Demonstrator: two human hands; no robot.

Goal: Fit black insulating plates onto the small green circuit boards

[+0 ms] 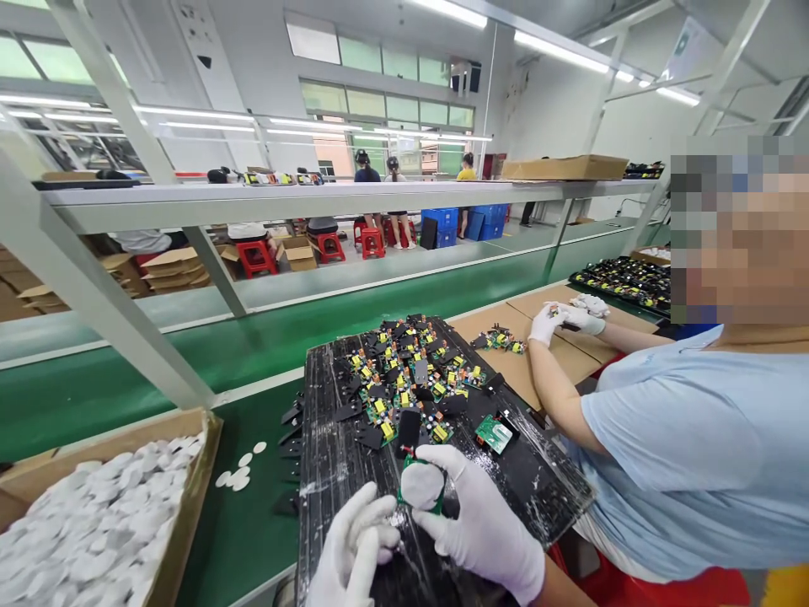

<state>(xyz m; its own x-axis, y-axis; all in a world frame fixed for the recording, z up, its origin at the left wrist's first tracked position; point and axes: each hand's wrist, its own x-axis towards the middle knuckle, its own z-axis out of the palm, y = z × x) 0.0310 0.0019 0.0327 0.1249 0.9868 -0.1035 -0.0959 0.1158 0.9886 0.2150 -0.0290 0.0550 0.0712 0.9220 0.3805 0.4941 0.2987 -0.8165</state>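
Note:
My right hand (pixel 477 523), in a white glove, grips a small green circuit board (pixel 404 487) between thumb and fingers. A round white pad (pixel 422 486) lies on the face of this board and covers most of it. My left hand (pixel 360 539), gloved too, is just left of the board with its fingers loosely curled and apart; I see nothing in it. Beyond my hands, a heap of circuit boards with black plates (pixel 404 379) lies on a black, film-wrapped surface (pixel 329 472). One board (pixel 494 434) lies apart, green side up.
On the left stands a cardboard box (pixel 190 514) full of white pads. Several loose pads (pixel 240 479) lie on the green bench (pixel 253 539). At right, a co-worker (pixel 683 438) handles something over cardboard (pixel 518 371). A shelf beam (pixel 354 202) crosses ahead.

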